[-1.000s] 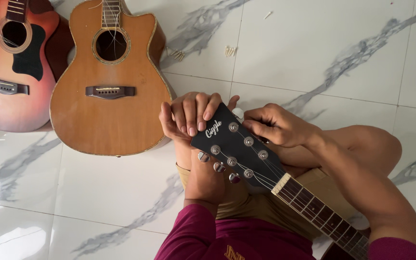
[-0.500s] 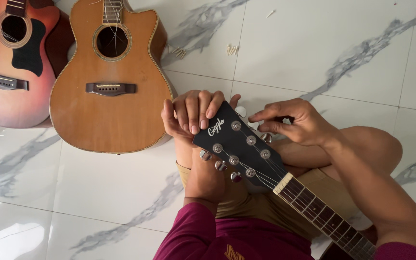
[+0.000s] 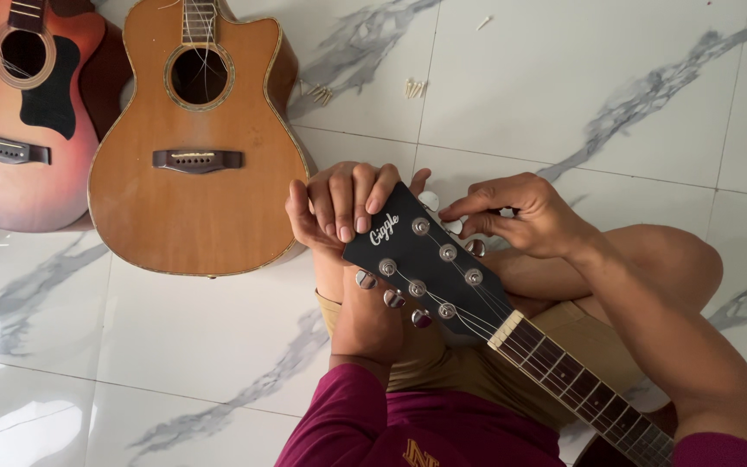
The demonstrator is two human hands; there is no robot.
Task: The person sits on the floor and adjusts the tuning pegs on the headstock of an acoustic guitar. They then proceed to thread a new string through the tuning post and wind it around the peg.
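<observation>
Got the black guitar headstock (image 3: 430, 259) resting over my lap, my left hand (image 3: 339, 207) curled over its top end, fingers wrapped tight on the face. My right hand (image 3: 525, 216) is pinched shut on a white tuning peg (image 3: 453, 227) on the far edge. Beyond that, a tan acoustic guitar (image 3: 196, 156) and a reddish guitar (image 3: 23, 112) lie on the marble floor (image 3: 607, 78).

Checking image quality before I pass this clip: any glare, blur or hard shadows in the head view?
Head view: sharp throughout, with no motion blur on the left hand, right hand or headstock; soft, even daylight; a mild sheen on the floor tiles and on the brown guitar; only faint shadows under the hands; slight wide-angle stretch toward the edges.
</observation>
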